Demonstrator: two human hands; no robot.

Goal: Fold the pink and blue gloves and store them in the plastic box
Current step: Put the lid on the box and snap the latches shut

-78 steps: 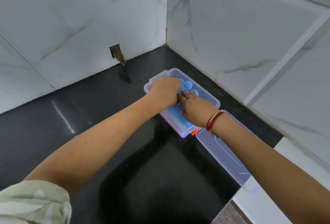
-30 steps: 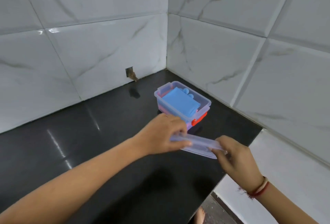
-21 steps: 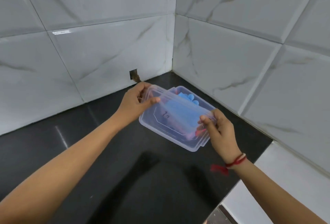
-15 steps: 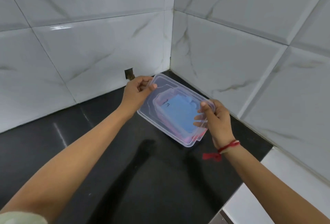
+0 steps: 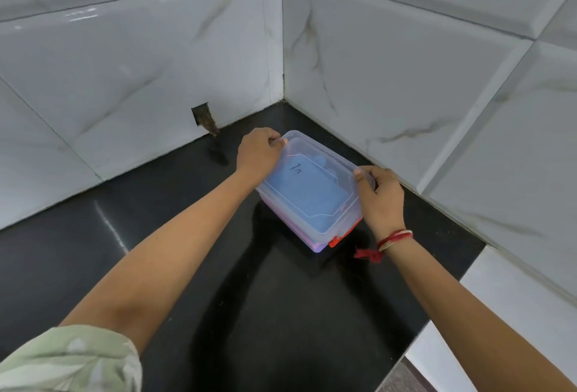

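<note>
White tile walls (image 5: 406,85) meet in a corner w/ a black counter (image 5: 187,266) below. The box (image 5: 312,243) sits near that corner, clear lid (image 5: 315,185) on top, blue glove (image 5: 312,195) showing thru. Left hand (image 5: 257,154) pinches the lid's far end, right hand (image 5: 382,198) grips the near-right edge. Red clip (image 5: 345,234) in front.

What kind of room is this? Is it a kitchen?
Probably a kitchen, or maybe a utility corner. There is a shiny black stone counter tucked into a corner of glossy white marble-look wall tiles, and a plastic box sits on it. No stove or sink shows, so I can't be sure.
</note>
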